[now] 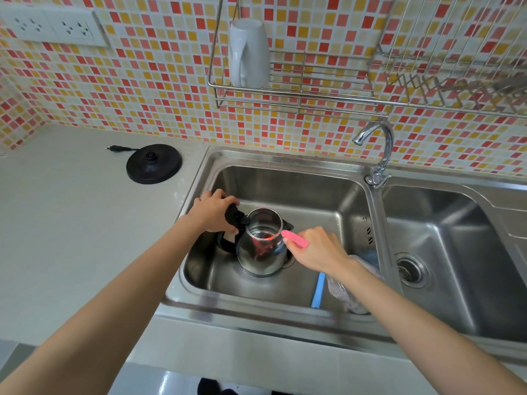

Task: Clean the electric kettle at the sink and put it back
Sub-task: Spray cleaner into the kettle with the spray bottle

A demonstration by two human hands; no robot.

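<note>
A glass electric kettle point(261, 256) with a black handle stands upright in the left sink basin point(322, 195), its lid open. My left hand point(214, 212) grips the top of the black handle. My right hand point(316, 249) holds a pink-handled brush point(295, 238) whose red bristle end reaches down inside the kettle. The kettle's round black base point(154, 163) sits on the counter to the left of the sink, its plug lying unplugged beside it.
A chrome tap point(376, 155) stands between the two basins, spout toward the left one. A blue-handled item point(318, 290) and a grey cloth point(350, 292) lie in the left basin near my right forearm. A wire rack point(288, 89) holding a white mug point(248, 52) hangs above. Wall sockets point(51, 27) are upper left.
</note>
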